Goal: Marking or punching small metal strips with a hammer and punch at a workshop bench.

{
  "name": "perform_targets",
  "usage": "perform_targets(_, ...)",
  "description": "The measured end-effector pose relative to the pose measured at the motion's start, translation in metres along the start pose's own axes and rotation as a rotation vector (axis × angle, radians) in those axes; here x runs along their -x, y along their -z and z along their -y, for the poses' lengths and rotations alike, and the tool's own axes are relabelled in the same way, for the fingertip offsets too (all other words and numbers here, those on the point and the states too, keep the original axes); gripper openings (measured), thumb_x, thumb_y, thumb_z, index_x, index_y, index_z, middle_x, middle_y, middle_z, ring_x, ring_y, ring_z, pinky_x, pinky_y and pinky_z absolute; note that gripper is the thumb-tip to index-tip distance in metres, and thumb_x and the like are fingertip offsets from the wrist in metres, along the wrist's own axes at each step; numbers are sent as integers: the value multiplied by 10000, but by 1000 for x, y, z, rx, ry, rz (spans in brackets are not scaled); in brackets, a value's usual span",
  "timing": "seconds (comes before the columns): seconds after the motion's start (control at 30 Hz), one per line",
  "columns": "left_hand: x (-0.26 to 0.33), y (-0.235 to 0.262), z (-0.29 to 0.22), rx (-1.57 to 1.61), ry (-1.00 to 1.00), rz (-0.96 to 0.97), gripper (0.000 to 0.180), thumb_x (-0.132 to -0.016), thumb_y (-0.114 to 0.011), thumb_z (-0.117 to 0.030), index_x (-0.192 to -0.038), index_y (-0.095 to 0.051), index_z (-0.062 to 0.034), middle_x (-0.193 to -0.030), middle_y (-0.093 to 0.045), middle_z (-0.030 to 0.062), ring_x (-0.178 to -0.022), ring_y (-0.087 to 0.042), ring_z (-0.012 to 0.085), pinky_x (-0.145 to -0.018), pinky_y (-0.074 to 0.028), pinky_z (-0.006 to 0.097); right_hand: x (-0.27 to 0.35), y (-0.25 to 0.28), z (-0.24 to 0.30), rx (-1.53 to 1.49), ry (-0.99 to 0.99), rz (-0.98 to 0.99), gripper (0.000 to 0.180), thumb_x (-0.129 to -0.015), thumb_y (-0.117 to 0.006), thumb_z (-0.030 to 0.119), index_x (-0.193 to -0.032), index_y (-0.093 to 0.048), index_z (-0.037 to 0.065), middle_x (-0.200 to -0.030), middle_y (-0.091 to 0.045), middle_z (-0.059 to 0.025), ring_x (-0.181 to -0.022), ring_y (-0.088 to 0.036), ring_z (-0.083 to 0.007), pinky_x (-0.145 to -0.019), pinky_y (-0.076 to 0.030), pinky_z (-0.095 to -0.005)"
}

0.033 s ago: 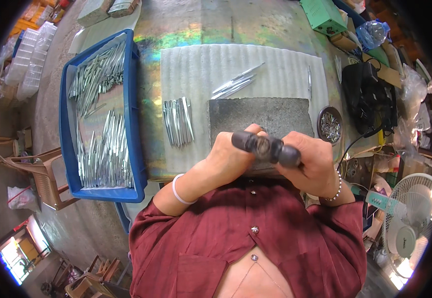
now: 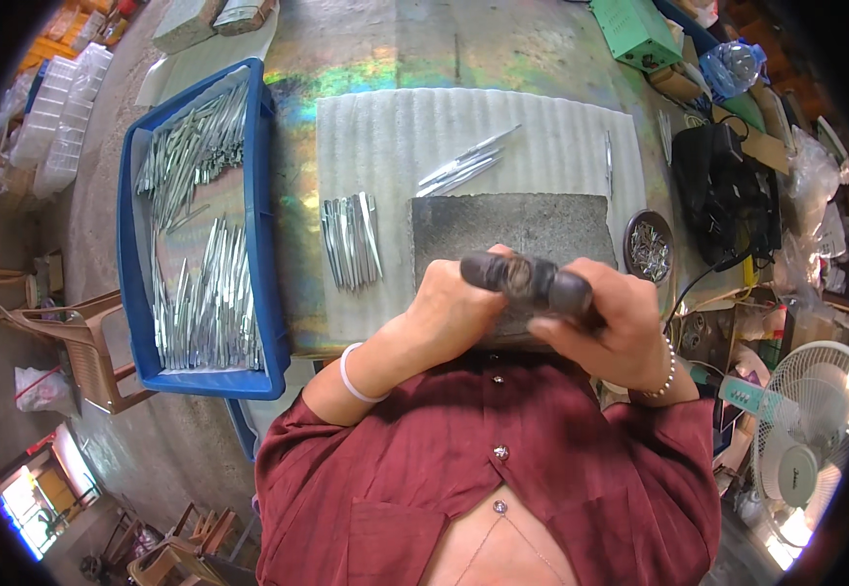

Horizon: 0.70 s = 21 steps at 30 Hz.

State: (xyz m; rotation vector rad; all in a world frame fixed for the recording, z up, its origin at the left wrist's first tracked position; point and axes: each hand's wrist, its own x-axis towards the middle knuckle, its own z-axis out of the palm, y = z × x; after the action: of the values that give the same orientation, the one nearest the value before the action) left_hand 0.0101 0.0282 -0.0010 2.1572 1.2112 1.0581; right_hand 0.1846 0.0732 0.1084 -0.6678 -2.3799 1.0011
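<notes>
My right hand (image 2: 621, 327) is closed on a dark hammer (image 2: 520, 278), whose head is seen from above over the near edge of a grey slab (image 2: 512, 220). My left hand (image 2: 447, 311) rests with fingers curled beside the hammer head, which hides its fingertips and anything they hold. The slab lies on a white foam sheet (image 2: 385, 127). Left of the slab a row of slim silver metal pieces (image 2: 350, 242) lies side by side. Beyond the slab, a loose bunch of similar pieces (image 2: 463, 168) lies aslant. A round dark bowl (image 2: 631, 234) of small metal parts stands to the right.
A blue tray (image 2: 270, 283) with many slim metal pieces stands at the left. One thin piece (image 2: 609, 161) lies near the sheet's right edge. Farther right are a black bag-like item (image 2: 717, 186), a green metal box (image 2: 634, 34), a plastic bottle (image 2: 734, 66) and a fan (image 2: 803, 439).
The hammer head has turned and shifted slightly, and my right thumb now shows stretched beneath it. My left hand has hardly moved.
</notes>
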Motion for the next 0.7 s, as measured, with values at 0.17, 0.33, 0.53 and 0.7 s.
perform_targets(0.17,-5,7,-5,-52,-4,-54,169,-737,-605,-52,-892,-542,-80,-782,-554,64,-599,-612,258,-476,-481,348,29,14,8,-136,-167,-125,449,-797,-610,-66,-1216,-467,10,-969,-628,-135,-800,-651,-187,-683,-527,-289)
perform_targets(0.33,-4,8,-3,-28,28,-5,166,-731,-620,-44,-869,-536,-81,-770,-551,59,-586,-601,263,-466,-473,350,41,25,19,-5,-126,-99,359,-857,-591,23,-1198,-495,-32,-894,-627,-111,-769,-627,-157,-670,-504,-262)
perform_targets(0.53,-7,9,-5,-3,31,-33,178,-721,-635,-38,-860,-533,-82,-777,-555,60,-580,-594,264,-461,-464,353,44,32,27,119,-58,-64,448,-750,-631,-45,-1184,-522,-47,-882,-632,-149,-697,-635,-225,-611,-512,-290)
perform_targets(0.7,-6,9,-5,-2,34,-34,177,-723,-634,-34,-860,-533,-81,-775,-555,59,-581,-595,265,-463,-464,351,40,29,27,190,-40,-17,569,-662,-669,-108,-1206,-512,-48,-903,-633,-171,-670,-636,-256,-566,-516,-311)
